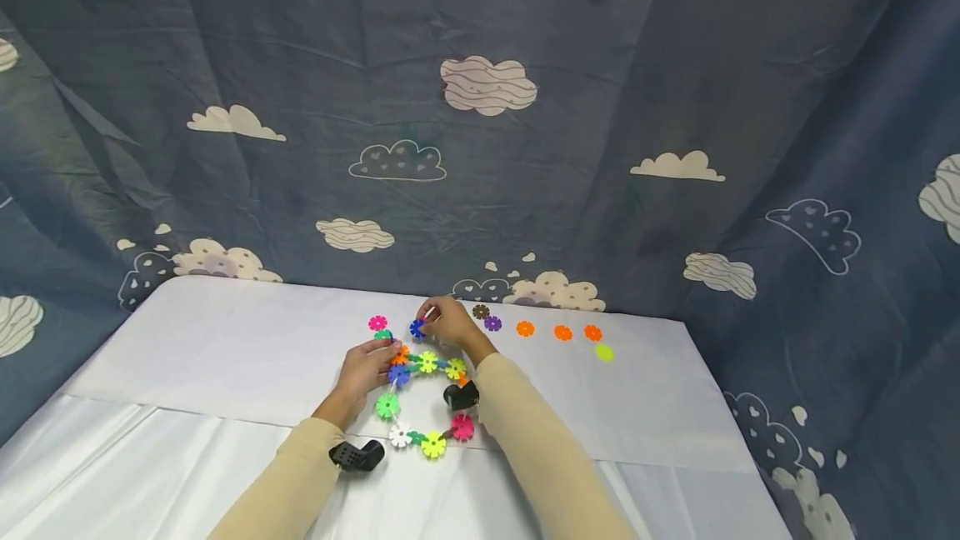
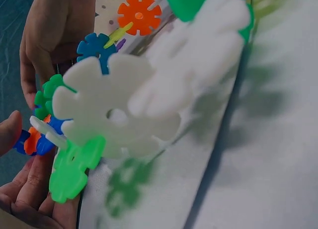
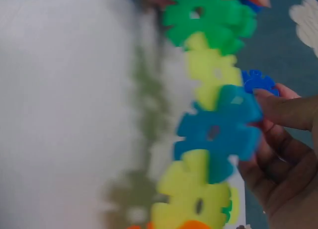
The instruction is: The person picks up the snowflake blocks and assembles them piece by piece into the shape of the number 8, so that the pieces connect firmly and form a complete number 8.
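Ring of notched discs [image 1: 387, 406], joined edge to edge in several colours, set over the white table [image 1: 660, 415] between the person's two beige sleeves [image 1: 540, 440]. The grip of the left hand [image 1: 365, 367] pinches the ring's far left part, thumb and fingers on opposite sides of it. The right hand [image 1: 452, 324], at the ring's far side, pinches a blue disc [image 1: 417, 329] between thumb and fingertips. To its right on the table: a brown disc [image 1: 481, 311], a purple disc [image 1: 492, 323], three orange discs [image 1: 563, 332] and a yellow-green disc [image 1: 603, 352]. A pink disc [image 1: 377, 322] lies beyond the left hand.
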Demonstrator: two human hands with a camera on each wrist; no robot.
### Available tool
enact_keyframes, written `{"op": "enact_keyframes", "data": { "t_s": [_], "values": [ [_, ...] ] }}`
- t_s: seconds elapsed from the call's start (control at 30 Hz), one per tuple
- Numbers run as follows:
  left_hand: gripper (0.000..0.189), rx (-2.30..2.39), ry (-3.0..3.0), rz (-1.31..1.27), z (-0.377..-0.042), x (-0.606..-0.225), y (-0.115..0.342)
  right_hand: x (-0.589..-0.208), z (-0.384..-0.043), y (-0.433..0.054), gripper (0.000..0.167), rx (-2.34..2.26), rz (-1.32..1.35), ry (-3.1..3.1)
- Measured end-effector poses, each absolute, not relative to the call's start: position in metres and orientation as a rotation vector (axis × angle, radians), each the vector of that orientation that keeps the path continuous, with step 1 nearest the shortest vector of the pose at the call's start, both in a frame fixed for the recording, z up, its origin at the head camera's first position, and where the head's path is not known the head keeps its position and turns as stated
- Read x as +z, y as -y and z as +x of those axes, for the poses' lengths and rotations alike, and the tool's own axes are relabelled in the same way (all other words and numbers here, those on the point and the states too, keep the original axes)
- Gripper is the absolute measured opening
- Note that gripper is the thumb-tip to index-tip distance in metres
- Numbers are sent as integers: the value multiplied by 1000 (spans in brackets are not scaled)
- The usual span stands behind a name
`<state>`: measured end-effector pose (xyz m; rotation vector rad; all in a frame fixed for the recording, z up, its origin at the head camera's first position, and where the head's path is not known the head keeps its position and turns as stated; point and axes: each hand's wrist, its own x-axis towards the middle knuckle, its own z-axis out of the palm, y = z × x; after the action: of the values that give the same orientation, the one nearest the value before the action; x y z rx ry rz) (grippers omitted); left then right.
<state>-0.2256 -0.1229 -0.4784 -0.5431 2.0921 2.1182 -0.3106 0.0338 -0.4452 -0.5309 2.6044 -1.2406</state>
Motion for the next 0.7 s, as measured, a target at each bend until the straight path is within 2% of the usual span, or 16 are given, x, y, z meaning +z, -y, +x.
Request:
{"op": "enact_keyframes", "data": {
  "t_s": [0.2,0.47,0.7],
  "values": [
    [47,2121,-2102,-534,-226,-474,126,-437,-307,-33,16,-1738,-446,-2283],
    [46,2136,-2102,-505,-230,-478,128,-439,-306,-20,24,-1778,-511,-2284],
    [46,2184,-2104,-447,-226,-483,123,-443,-305,-11,16,-1805,-406,-2243]
  ]
}}
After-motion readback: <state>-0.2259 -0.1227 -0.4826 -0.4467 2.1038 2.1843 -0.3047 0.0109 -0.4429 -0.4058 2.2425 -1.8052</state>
